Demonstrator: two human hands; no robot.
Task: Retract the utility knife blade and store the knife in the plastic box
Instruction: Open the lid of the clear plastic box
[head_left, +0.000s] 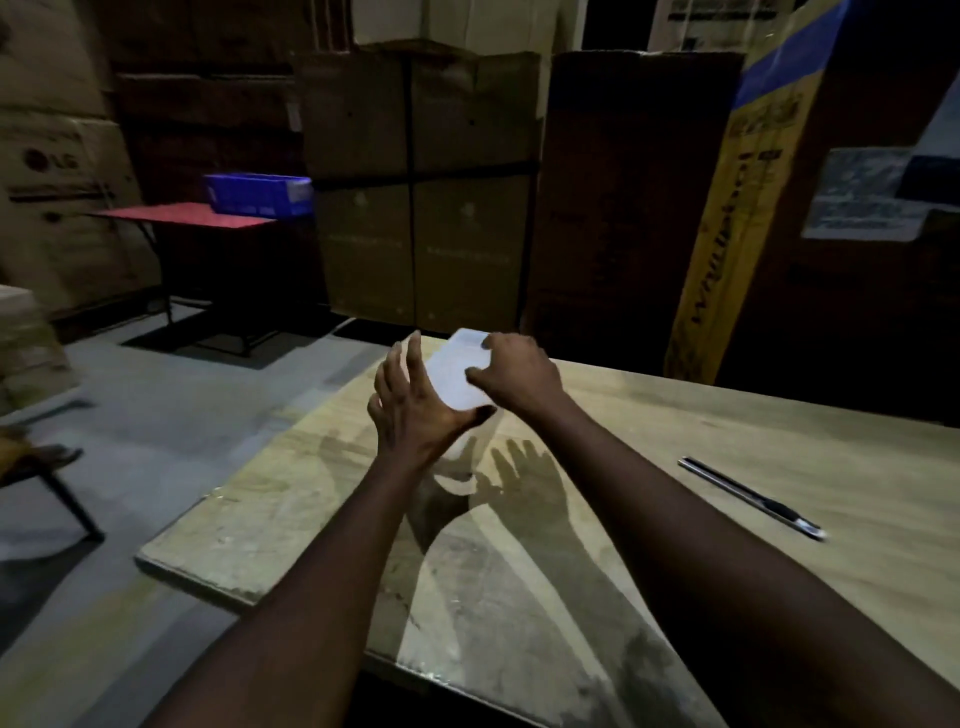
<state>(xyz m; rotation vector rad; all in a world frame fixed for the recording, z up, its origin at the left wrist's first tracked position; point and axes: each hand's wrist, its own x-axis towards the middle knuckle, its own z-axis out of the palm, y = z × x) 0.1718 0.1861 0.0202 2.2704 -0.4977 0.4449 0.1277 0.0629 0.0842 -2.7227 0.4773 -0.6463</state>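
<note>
A pale translucent plastic box (457, 371) is held above the wooden table (649, 426), near its far left corner. My left hand (415, 410) cups the box from the left and below, thumb under its near end. My right hand (514, 371) grips it from the right, fingertips on its top. The box looks closed, though blur hides its details. The utility knife (753, 499), long, metallic, with a dark grip, lies on the table to the right, well apart from both hands. I cannot tell whether its blade is out.
Tall cardboard cartons (421, 182) stand behind the table. A red folding table (182, 215) with a blue crate (257, 195) is at the back left. A chair leg (62, 499) shows at the left over grey floor.
</note>
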